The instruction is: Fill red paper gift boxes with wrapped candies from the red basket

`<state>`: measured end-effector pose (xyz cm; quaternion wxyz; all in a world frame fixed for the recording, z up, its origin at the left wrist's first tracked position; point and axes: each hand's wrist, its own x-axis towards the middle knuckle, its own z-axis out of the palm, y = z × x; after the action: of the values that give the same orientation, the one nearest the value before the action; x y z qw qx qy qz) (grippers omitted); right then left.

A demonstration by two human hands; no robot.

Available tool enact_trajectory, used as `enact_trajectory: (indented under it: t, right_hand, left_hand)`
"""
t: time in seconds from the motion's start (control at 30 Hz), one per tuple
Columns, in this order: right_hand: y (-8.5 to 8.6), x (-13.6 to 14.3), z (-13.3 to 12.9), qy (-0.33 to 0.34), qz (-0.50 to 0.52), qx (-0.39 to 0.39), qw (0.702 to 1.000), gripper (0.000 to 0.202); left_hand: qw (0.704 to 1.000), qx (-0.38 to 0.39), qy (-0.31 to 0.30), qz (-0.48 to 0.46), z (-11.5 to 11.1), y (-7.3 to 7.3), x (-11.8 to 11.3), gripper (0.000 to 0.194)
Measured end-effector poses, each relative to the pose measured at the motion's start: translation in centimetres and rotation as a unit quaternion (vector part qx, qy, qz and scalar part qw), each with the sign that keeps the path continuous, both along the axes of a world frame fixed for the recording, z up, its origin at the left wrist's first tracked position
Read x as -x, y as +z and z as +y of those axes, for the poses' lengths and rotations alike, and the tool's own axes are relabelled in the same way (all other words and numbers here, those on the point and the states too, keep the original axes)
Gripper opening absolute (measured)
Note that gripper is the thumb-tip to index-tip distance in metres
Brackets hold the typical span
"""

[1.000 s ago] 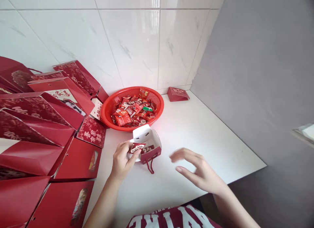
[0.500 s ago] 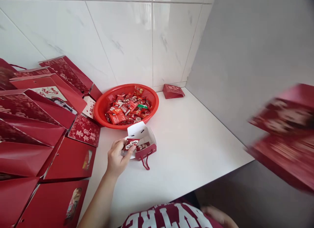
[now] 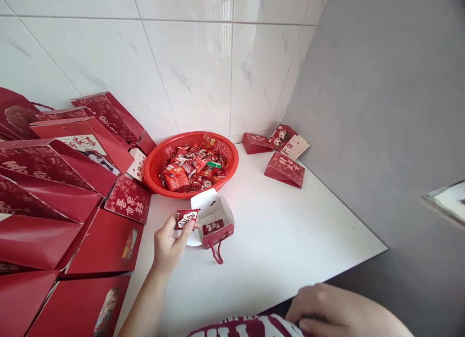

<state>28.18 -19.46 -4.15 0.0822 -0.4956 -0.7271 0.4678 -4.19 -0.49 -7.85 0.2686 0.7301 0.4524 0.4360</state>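
Observation:
My left hand point(image 3: 170, 242) pinches a small red-and-white snack packet point(image 3: 187, 219) between thumb and fingers, just left of an open gift box point(image 3: 221, 233). The box is white inside and dark red outside, its flaps up and a red cord handle hanging at the front. Another red packet point(image 3: 213, 226) lies inside it. Low at the right, my right hand point(image 3: 327, 305) is close against the printed shirt, fingers curled in; whatever they may hold is hidden.
A red plastic basket point(image 3: 150, 175) full of wrapped sweets stands behind the box. Red boxes point(image 3: 105, 240) crowd the left side. In the far right corner lie a red box point(image 3: 285, 168) and a pale card point(image 3: 295, 147). A blurred pale item point(image 3: 448, 201) enters at the right edge.
Red boxes blurred in the air at the right are gone from there; more red pieces now lie in the far right corner. My left hand has drawn its packet slightly leftward, off the box.

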Motion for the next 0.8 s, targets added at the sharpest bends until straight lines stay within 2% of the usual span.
enact_trajectory:
  t: [0.07, 0.13, 0.27, 0.37, 0.47, 0.57, 0.6, 0.67, 0.73, 0.8]
  right_hand:
    - [2.1, 0.2, 2.2, -0.008, 0.011, -0.037, 0.999, 0.025]
    - [3.2, 1.2, 5.1, -0.019, 0.020, -0.106, 0.994, 0.025]
    - [4.1, 5.0, 10.7, -0.011, 0.043, -0.284, 0.958, 0.024]
    - [4.4, 8.2, 13.7, 0.036, 0.050, -0.382, 0.922, 0.034]
    - [4.2, 10.3, 15.7, 0.074, 0.026, -0.414, 0.907, 0.019]
    - [4.4, 10.4, 17.5, 0.067, 0.057, -0.394, 0.915, 0.013]
    - [4.6, 10.0, 18.3, 0.041, 0.073, -0.391, 0.916, 0.013]
    - [5.2, 9.1, 20.4, -0.066, 0.084, -0.404, 0.908, 0.012]
    - [5.5, 8.3, 22.8, -0.201, 0.084, -0.421, 0.880, 0.008]
    - [5.3, 7.6, 24.7, -0.275, 0.101, -0.417, 0.860, 0.019]
  left_hand:
    - [1.000, -0.026, 0.006, 0.011, -0.1, 0.0, -0.1, 0.018]
    - [0.998, -0.064, 0.008, 0.018, -0.2, -0.1, -0.2, 0.019]
    - [0.991, -0.123, -0.016, 0.042, -0.4, 0.2, -0.4, 0.014]
    - [0.980, -0.178, -0.043, 0.081, -0.5, 0.6, -0.4, 0.011]
    - [0.969, -0.222, -0.057, 0.095, -0.7, 0.9, -0.5, 0.013]
    - [0.974, -0.214, -0.035, 0.070, -0.8, 1.2, -0.4, 0.024]
    - [0.977, -0.205, -0.027, 0.055, -0.8, 1.3, -0.4, 0.032]
    - [0.981, -0.188, -0.016, 0.039, -0.7, 1.4, -0.3, 0.045]
    - [0.984, -0.173, -0.012, 0.046, -0.6, 1.5, -0.3, 0.048]
    - [0.987, -0.146, -0.011, 0.062, -0.5, 1.3, -0.2, 0.045]
